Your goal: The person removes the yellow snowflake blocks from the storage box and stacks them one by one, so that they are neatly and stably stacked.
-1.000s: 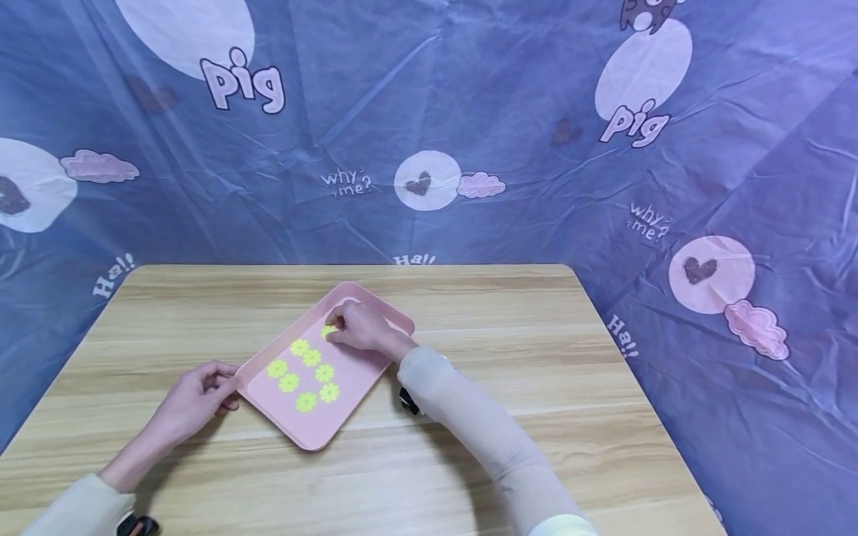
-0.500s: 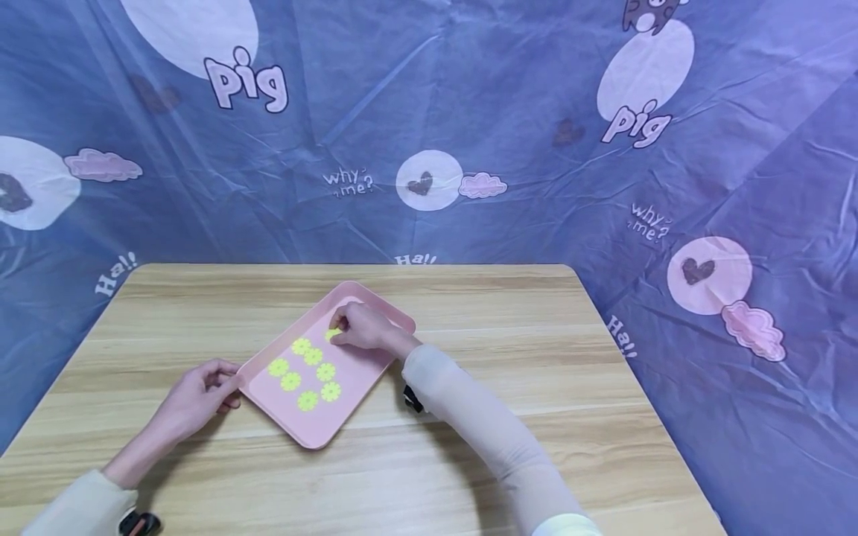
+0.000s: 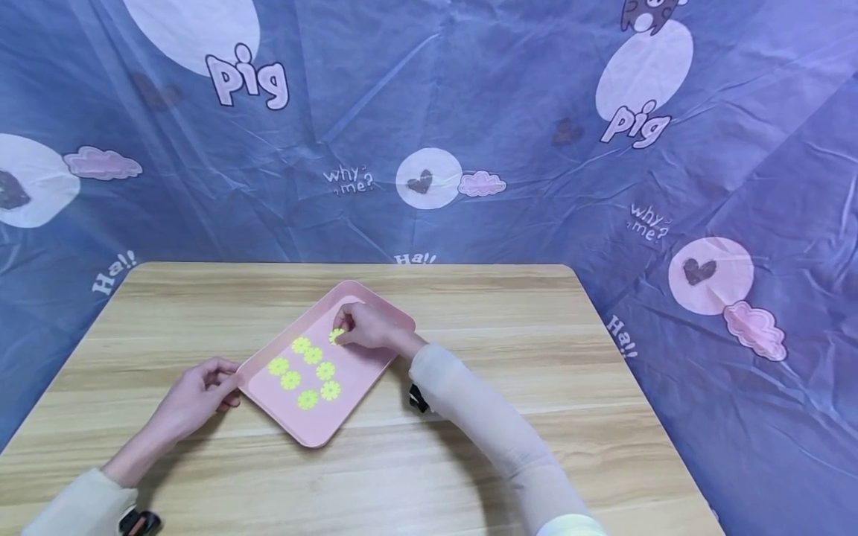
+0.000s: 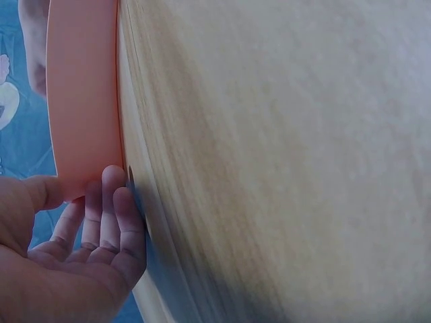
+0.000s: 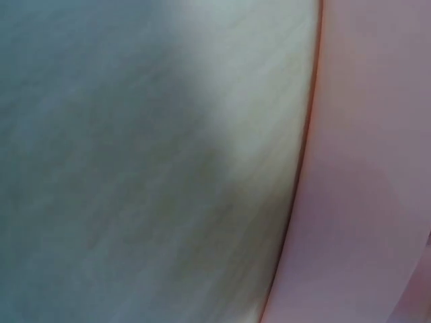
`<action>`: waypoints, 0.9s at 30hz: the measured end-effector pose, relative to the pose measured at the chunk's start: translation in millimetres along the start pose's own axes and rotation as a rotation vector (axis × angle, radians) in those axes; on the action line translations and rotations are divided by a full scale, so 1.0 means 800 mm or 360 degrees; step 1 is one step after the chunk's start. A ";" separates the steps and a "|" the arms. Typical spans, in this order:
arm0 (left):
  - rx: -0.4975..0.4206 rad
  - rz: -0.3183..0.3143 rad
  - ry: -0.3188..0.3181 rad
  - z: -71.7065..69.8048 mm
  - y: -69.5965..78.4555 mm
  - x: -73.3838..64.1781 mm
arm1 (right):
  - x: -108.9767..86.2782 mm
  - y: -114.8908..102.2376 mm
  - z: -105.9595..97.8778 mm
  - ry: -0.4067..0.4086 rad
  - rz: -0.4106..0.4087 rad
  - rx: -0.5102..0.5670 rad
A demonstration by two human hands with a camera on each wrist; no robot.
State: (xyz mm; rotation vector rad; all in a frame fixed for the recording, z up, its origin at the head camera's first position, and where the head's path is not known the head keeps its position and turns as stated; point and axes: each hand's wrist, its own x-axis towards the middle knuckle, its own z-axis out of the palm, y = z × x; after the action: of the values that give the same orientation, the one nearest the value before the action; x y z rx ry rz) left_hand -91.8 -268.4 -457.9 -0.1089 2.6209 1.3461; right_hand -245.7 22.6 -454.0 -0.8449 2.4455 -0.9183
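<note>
The head view shows the right hand [image 3: 365, 325] pinching a yellow flower-shaped piece [image 3: 336, 336] between thumb and fingers, over the far part of the pink tray [image 3: 360, 363]. Whether that piece rests on the tray floor or is just lifted off it, I cannot tell (the fingers cover its right side, and the right wrist view shows only the tray's outer wall and the table beside it, not the pinch). Against the view a second ago, the pinched piece has slid a little to the right and nearer, while the others lie as they did. That suggests, in my judgement, a small correction of one piece's place rather than a change to the whole layout.

Nearer than the pinched piece, and mostly left of it, lie seven other yellow pieces [image 3: 312, 355]: a touching pair at the far left, another pair left and nearer, two more towards the right, and a single one nearest.

The left hand [image 3: 197, 397] holds the tray's left corner, thumb on one side and fingers against the outer wall, as the left wrist view shows; this probably keeps the tray steady. The tray sits slantwise on a wood-grain table [image 3: 603, 454], left of its middle. Beyond the table hangs a blue printed cloth [image 3: 529, 97].
</note>
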 end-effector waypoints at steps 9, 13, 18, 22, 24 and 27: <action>0.0005 -0.0008 0.0005 -0.001 0.000 0.001 | -0.012 0.002 -0.012 0.0046 0.0020 -0.0140; 0.0000 -0.0009 0.0006 -0.001 0.000 0.002 | -0.017 0.005 -0.015 0.0112 0.0049 -0.0122; -0.0007 -0.0009 -0.0005 -0.002 -0.001 0.004 | -0.025 0.007 -0.019 0.0175 0.0119 -0.0010; -0.0001 -0.0008 -0.0007 -0.003 -0.001 0.004 | -0.032 0.005 -0.025 0.0221 0.0137 0.0011; -0.0001 -0.0007 -0.0007 -0.003 -0.001 0.004 | -0.035 0.005 -0.029 0.0241 0.0124 0.0006; -0.0005 0.0002 -0.0008 -0.003 -0.001 0.004 | -0.040 0.007 -0.034 0.0279 0.0106 -0.0023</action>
State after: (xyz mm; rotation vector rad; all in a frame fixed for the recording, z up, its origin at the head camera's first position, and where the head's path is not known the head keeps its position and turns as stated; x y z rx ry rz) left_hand -95.1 -270.7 -457.3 -0.1041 2.6151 1.3492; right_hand -238.9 59.3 -433.5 -0.7094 2.6152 -0.9892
